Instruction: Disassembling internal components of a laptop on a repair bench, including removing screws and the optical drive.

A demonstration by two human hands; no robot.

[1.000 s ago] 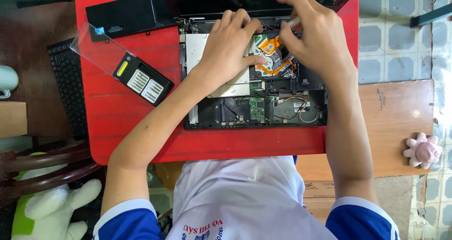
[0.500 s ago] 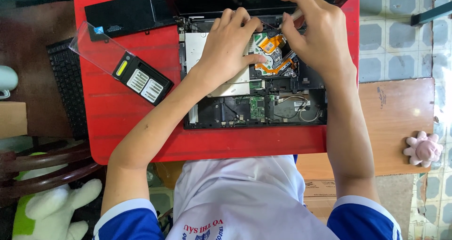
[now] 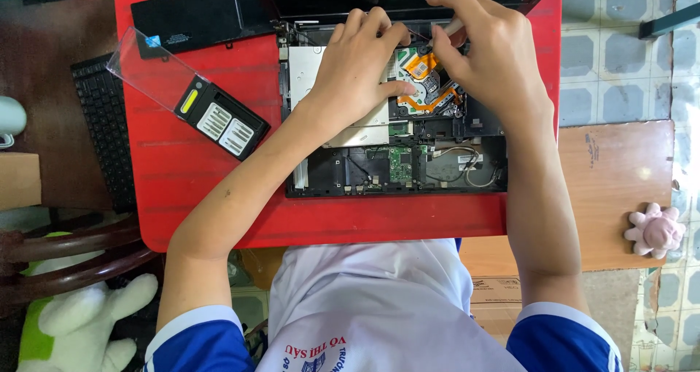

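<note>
Head view: left hand [image 3: 361, 66] flat on opened laptop [image 3: 394, 153]; right hand [image 3: 485, 51] grip pinching half-hidden tool [image 3: 450, 29].

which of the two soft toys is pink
The small pink soft toy on the wooden board at the right edge. The other soft toy, at lower left by the chair, is white with green.

table [image 3: 189, 190]: your red top
laptop base [image 3: 343, 171]: black, green board, orange ribbon
bit case [image 3: 222, 124]: black, yellow stripe
plush toy [image 3: 656, 230]: pink
</note>
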